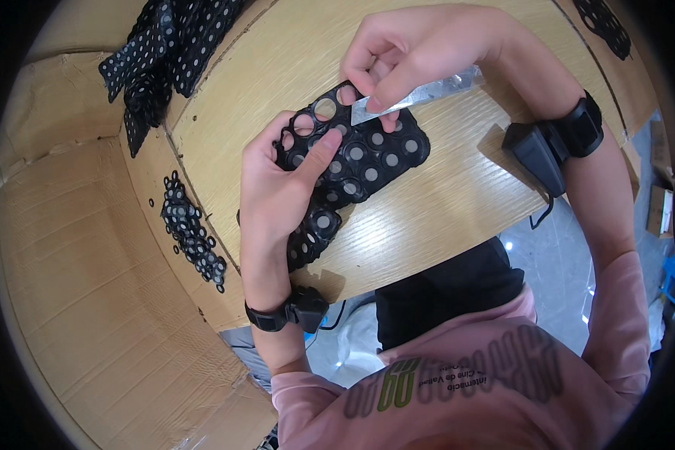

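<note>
A black rubber-like sheet (386,161), dotted with round pale discs and edged with several open holes, is held slightly above the wooden table (412,232). Its left end is gripped by my left hand (274,187), thumb on top and fingers beneath. My right hand (427,56) pinches a flat shiny metal strip (439,91), whose end lies against the sheet's upper edge beside an open hole. Some right fingertips touch that edge. Under my left wrist, a second piece of the black sheet (319,229) shows partly; my forearm covers the rest.
At the left edge of the table lies a heap of small black rings (191,232). More black dotted sheets (176,45) hang in a bunch at the far left, by a large cardboard box (75,262). Another dark perforated piece (604,26) rests at the far right.
</note>
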Motion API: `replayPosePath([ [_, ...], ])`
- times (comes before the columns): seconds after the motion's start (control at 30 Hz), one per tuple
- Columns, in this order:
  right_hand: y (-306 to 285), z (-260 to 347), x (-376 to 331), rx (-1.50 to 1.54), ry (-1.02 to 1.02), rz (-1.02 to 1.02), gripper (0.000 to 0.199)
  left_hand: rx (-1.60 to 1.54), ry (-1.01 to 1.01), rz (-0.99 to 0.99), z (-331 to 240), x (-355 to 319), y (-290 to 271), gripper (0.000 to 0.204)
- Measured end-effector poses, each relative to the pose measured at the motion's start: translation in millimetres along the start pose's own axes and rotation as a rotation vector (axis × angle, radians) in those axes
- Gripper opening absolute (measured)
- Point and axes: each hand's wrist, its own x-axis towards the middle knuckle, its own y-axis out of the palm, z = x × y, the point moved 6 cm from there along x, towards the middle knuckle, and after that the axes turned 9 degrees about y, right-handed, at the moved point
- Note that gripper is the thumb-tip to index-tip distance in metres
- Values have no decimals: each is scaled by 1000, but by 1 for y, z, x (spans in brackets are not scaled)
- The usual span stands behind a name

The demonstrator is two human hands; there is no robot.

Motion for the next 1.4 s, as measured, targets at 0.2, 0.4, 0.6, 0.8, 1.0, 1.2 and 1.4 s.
replayPosePath([
  [0.2,-3,-4,2,-201,102,-88,14,-47,-26,-29,2,-2,1,15],
  [0.4,4,12,-1,-114,9,-36,16,-38,-23,-85,3,-2,-1,12],
  [0.6,3,-1,5,-200,185,-169,17,-77,-22,-136,3,-3,-1,14],
  [0.8,5,-5,9,-263,75,-336,16,-70,-44,-168,3,-4,-2,15],
  [1.0,10,-3,13,-397,65,-364,16,-97,-61,-167,1,-5,-2,15],
  [1.2,3,3,1,-352,103,-378,17,-17,-11,-100,-4,-2,-9,14],
  [1.4,-5,-2,1,-122,219,-194,15,142,75,-35,-12,-1,-20,16],
])
